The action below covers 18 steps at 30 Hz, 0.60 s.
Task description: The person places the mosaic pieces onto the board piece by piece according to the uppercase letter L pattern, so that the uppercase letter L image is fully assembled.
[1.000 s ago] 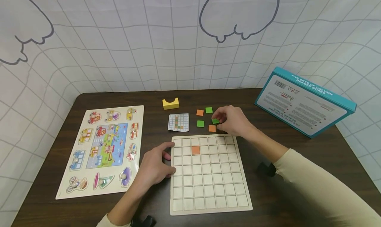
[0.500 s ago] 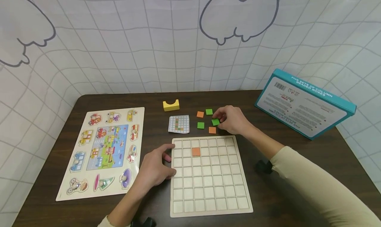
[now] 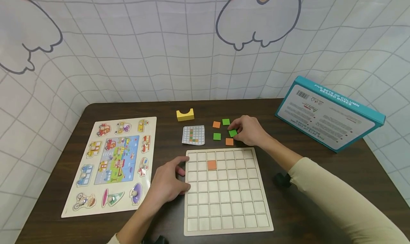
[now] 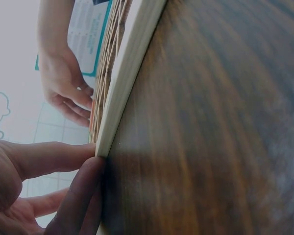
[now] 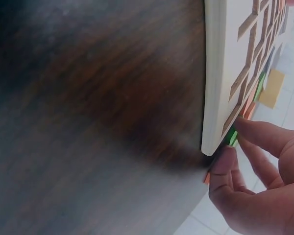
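A pale wooden grid board point(image 3: 225, 190) lies on the dark table, with one orange tile point(image 3: 211, 164) set in its second row. My left hand point(image 3: 168, 181) rests against the board's left edge point(image 4: 122, 93), fingers touching it. Beyond the board's far edge my right hand point(image 3: 248, 130) pinches a green tile point(image 3: 232, 133) between thumb and fingers point(image 5: 235, 134). Around it lie loose tiles: two green point(image 3: 216, 136) and two orange point(image 3: 229, 141). A small pattern card point(image 3: 193, 134) sits left of them.
A picture peg puzzle point(image 3: 112, 164) lies at the left. A yellow arch block point(image 3: 185, 115) stands behind the card. A teal box point(image 3: 326, 114) leans at the back right. A small black object point(image 3: 282, 180) sits by my right forearm.
My right hand has stayed at the loose tiles with the green tile between its fingers, shifting it slightly. The left hand has kept still at the board's edge.
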{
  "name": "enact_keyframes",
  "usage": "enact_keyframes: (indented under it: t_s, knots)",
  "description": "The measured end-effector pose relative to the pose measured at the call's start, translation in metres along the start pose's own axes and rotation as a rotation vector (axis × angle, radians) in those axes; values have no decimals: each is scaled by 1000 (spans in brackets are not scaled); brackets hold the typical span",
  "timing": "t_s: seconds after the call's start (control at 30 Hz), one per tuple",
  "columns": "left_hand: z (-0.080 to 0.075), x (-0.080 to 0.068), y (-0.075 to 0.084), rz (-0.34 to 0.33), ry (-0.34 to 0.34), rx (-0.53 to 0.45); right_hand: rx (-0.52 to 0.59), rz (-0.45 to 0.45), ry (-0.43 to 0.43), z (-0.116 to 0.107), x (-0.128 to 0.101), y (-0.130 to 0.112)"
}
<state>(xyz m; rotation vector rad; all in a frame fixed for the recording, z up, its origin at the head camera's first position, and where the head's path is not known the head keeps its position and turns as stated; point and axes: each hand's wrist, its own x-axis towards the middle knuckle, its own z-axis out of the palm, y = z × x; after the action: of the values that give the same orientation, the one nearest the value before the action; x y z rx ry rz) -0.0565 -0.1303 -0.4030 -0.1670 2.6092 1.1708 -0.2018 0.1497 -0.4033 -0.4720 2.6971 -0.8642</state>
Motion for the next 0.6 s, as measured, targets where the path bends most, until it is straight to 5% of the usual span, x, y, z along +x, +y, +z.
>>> enact_keyframes:
  t_s: [0.6]
  knots:
    - [-1, 0, -2, 14, -2, 15, 23, 11, 20, -4, -2, 1]
